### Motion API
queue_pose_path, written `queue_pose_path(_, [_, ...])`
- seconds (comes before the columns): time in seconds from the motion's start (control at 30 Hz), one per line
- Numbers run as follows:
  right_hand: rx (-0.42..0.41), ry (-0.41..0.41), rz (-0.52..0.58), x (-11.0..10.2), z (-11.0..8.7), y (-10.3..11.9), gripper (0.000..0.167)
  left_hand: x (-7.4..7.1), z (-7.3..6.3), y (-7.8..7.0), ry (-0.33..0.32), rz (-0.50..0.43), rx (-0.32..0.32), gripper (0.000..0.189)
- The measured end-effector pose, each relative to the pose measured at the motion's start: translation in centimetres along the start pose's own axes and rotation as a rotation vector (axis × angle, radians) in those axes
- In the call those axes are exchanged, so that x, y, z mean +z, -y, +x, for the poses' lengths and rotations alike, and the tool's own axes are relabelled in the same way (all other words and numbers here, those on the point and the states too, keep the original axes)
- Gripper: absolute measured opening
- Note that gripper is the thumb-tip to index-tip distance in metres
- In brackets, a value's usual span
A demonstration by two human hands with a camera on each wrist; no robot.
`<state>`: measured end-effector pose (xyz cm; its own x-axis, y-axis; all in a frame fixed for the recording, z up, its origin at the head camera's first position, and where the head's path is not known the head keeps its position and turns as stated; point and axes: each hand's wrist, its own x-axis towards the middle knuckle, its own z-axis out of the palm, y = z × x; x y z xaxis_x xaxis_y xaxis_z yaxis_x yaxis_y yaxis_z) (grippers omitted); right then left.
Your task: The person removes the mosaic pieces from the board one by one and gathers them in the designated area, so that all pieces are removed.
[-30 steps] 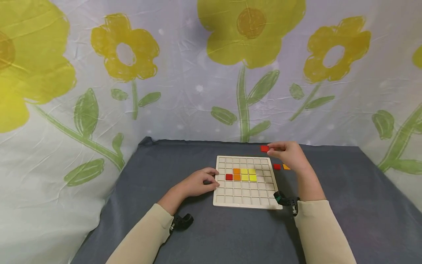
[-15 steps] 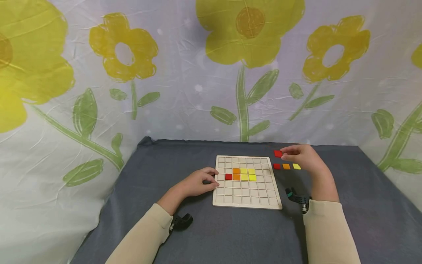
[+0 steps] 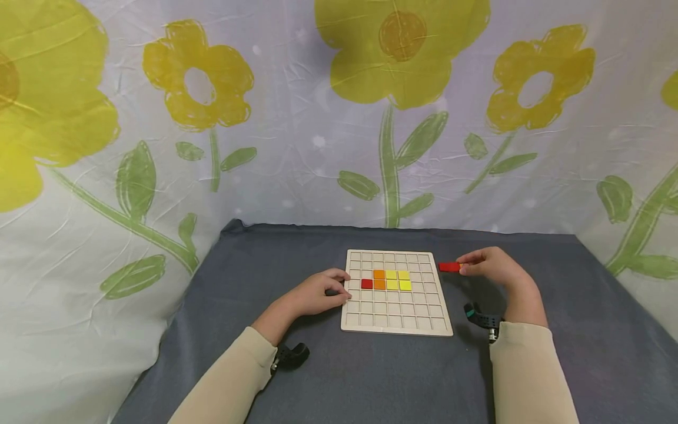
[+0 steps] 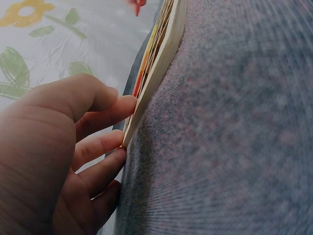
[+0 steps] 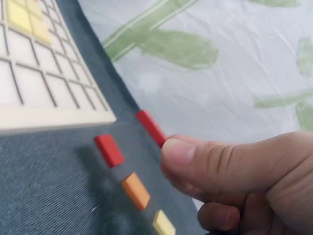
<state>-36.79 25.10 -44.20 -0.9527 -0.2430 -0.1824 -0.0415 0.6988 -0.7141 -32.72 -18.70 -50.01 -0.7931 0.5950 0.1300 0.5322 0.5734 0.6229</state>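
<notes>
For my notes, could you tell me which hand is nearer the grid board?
Left. The left hand touches the grid board at its left edge; the right hand is off its right side.

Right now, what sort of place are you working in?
Probably a staged tabletop set indoors: a table under grey cloth, a flower-printed sheet hung as backdrop, and a wooden grid board with coloured tiles.
</notes>
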Motion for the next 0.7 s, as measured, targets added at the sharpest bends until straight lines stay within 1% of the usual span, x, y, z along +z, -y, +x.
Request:
queue_pose_path(0.17, [-0.013, 0.049, -0.03, 0.6, 0.4, -0.6, 0.041, 0.0, -0.1, 0.0, 0.001, 0.0, -0.004, 0.015])
queue_pose_path(0.4, [-0.004, 0.067, -0.098, 1.4, 0.9, -1.0, 0.036, 0.0, -0.1, 0.0, 0.001, -0.001, 0.001, 0.015])
queue_pose_path(0.6, [0.015, 0.075, -0.083, 1.8, 1.2, -0.8, 0.035, 0.0, -0.1, -0.1, 0.003, -0.005, -0.004, 0.015])
queue_pose_path(0.7, [0.003, 0.071, -0.077, 1.8, 1.1, -0.5, 0.035, 0.0, -0.1, 0.0, 0.002, 0.003, -0.006, 0.015])
